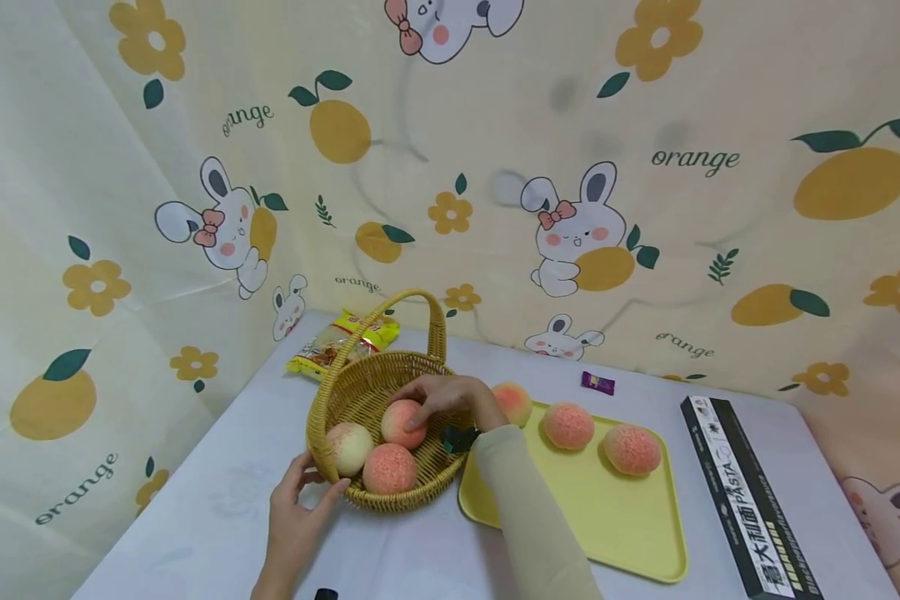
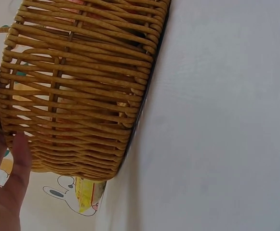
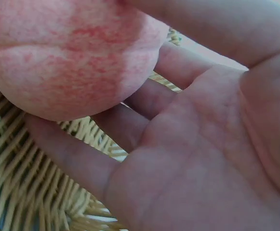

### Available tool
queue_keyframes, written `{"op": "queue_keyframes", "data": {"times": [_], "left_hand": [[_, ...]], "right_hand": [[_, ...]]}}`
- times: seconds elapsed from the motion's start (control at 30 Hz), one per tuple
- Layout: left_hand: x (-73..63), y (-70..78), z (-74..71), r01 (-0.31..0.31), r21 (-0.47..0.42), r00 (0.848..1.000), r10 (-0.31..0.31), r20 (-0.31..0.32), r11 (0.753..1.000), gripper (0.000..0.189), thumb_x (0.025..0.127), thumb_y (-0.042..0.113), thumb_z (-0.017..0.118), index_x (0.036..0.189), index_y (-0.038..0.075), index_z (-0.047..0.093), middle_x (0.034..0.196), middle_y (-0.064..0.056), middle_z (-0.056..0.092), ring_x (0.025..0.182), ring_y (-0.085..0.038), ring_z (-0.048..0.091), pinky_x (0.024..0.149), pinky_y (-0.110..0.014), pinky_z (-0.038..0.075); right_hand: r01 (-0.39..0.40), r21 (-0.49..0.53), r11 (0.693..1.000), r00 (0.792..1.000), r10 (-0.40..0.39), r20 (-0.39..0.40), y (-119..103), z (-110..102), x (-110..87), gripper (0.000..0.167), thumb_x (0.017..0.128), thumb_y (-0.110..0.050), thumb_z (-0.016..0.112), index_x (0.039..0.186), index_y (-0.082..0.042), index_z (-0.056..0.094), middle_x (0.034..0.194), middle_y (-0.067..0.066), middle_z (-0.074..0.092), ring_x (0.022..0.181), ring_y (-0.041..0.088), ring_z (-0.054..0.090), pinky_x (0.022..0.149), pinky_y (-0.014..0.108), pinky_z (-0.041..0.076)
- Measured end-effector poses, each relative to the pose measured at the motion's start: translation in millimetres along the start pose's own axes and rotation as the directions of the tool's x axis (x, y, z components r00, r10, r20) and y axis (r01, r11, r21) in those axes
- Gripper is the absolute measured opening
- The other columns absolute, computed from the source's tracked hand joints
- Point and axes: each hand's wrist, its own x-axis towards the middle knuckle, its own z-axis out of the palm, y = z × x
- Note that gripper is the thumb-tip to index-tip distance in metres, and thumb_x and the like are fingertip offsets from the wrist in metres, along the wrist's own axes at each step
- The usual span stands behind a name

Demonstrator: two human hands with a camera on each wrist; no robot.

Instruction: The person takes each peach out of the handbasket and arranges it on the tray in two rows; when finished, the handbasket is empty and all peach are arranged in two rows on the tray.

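In the head view a wicker basket (image 1: 375, 367) with a tall handle stands on the table. My right hand (image 1: 450, 396) reaches inside it and holds a pink peach (image 1: 403, 423) between thumb and fingers; the right wrist view shows the peach (image 3: 77, 62) close up. Beside that one in the basket lie a paler peach (image 1: 348, 448) and a redder peach (image 1: 390, 469). At the front left, my left hand (image 1: 296, 508) grips the basket's rim, its thumb and fingers on either side in the left wrist view.
A yellow tray (image 1: 570, 508) right of the basket carries a red peach (image 1: 567, 426), another peach (image 1: 632, 450) and one partly hidden peach (image 1: 512, 403). A yellow snack bag (image 1: 322, 346) lies behind the basket. A purple packet (image 1: 597, 382) and a long pasta box (image 1: 750, 500) lie rightward.
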Motion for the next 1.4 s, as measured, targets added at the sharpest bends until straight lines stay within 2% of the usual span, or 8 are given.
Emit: {"op": "queue_keyframes", "data": {"times": [0.13, 0.37, 0.6, 0.73, 0.9, 1.0, 1.23, 1.4], "left_hand": [[1.2, 8.1, -1.0, -0.019, -0.003, 1.000, 0.019, 0.000, 1.000, 0.049, 0.069, -0.018, 0.080, 0.114, -0.010, 0.061, 0.098, -0.017, 0.067, 0.086, -0.007, 0.059, 0.076, -0.020, 0.049], [0.8, 6.2, -1.6, -0.021, 0.008, 1.000, 0.021, -0.008, 1.000, 0.049, 0.069, -0.017, 0.080, 0.114, -0.009, 0.062, 0.098, -0.013, 0.067, 0.086, -0.007, 0.059, 0.076, -0.020, 0.049], [0.7, 6.4, -1.3, -0.028, -0.007, 1.000, 0.028, -0.013, 1.000, 0.050, 0.069, -0.019, 0.079, 0.115, -0.012, 0.061, 0.099, -0.017, 0.067, 0.085, -0.008, 0.059, 0.076, -0.020, 0.049], [0.5, 7.8, -1.4, -0.018, -0.012, 1.000, 0.018, -0.009, 1.000, 0.050, 0.069, -0.019, 0.079, 0.115, -0.012, 0.061, 0.100, -0.019, 0.067, 0.085, -0.009, 0.059, 0.076, -0.021, 0.048], [0.7, 8.3, -2.8, 0.001, -0.002, 1.000, -0.001, -0.008, 1.000, 0.049, 0.070, -0.017, 0.080, 0.115, -0.010, 0.062, 0.099, -0.015, 0.067, 0.084, -0.009, 0.060, 0.077, -0.020, 0.049], [0.8, 9.1, -2.3, 0.003, 0.000, 1.000, -0.003, -0.009, 1.000, 0.049, 0.070, -0.017, 0.080, 0.114, -0.010, 0.062, 0.098, -0.014, 0.067, 0.084, -0.009, 0.060, 0.078, -0.020, 0.048], [1.0, 10.4, -2.0, -0.025, -0.008, 1.000, 0.025, -0.014, 1.000, 0.049, 0.069, -0.019, 0.079, 0.114, -0.012, 0.061, 0.100, -0.018, 0.067, 0.086, -0.008, 0.060, 0.078, -0.018, 0.048], [0.4, 10.4, -1.5, -0.020, -0.016, 1.000, 0.020, -0.013, 1.000, 0.049, 0.070, -0.019, 0.079, 0.115, -0.010, 0.062, 0.101, -0.021, 0.067, 0.086, -0.007, 0.059, 0.078, -0.018, 0.048]], "right_hand": [[-0.002, -0.018, 1.000, 1.000, 0.002, -0.016, 2, 2, 1.6, 0.054, 0.092, -0.009, 0.071, 0.142, -0.001, 0.052, 0.125, 0.001, 0.065, 0.108, 0.010, 0.059, 0.091, 0.026, 0.051], [-0.008, 0.041, 0.999, 1.000, 0.009, -0.008, 4, 2, 5.0, 0.051, 0.091, -0.005, 0.071, 0.139, 0.001, 0.055, 0.121, 0.005, 0.068, 0.106, 0.012, 0.062, 0.091, 0.028, 0.052], [-0.006, 0.037, 0.999, 0.996, 0.009, -0.089, 2, 3, 3.7, 0.060, 0.086, -0.002, 0.075, 0.141, 0.004, 0.052, 0.126, 0.007, 0.067, 0.107, 0.010, 0.061, 0.093, 0.026, 0.051], [0.003, 0.050, 0.999, 0.995, 0.002, -0.099, 0, 3, 2.6, 0.061, 0.086, -0.001, 0.075, 0.141, 0.003, 0.051, 0.127, 0.008, 0.066, 0.109, 0.011, 0.061, 0.093, 0.026, 0.051], [0.052, -0.020, 0.998, 0.992, -0.054, -0.114, -5, 2, -0.9, 0.063, 0.085, -0.003, 0.077, 0.141, 0.004, 0.051, 0.126, 0.006, 0.066, 0.107, 0.010, 0.060, 0.093, 0.025, 0.050], [0.073, -0.083, 0.994, 0.986, -0.085, -0.144, -10, 0, -9.9, 0.063, 0.085, -0.007, 0.078, 0.141, 0.004, 0.051, 0.127, 0.007, 0.065, 0.109, 0.010, 0.060, 0.093, 0.026, 0.049], [0.091, -0.123, 0.988, 0.974, -0.114, -0.197, -16, -3, -33.3, 0.064, 0.086, -0.009, 0.078, 0.143, 0.000, 0.051, 0.128, 0.007, 0.064, 0.110, 0.014, 0.060, 0.092, 0.029, 0.050], [0.107, -0.153, 0.982, 0.948, -0.147, -0.282, -17, -4, -53.2, 0.064, 0.084, -0.010, 0.080, 0.142, -0.005, 0.054, 0.128, 0.005, 0.064, 0.109, 0.014, 0.060, 0.093, 0.030, 0.050]]}}
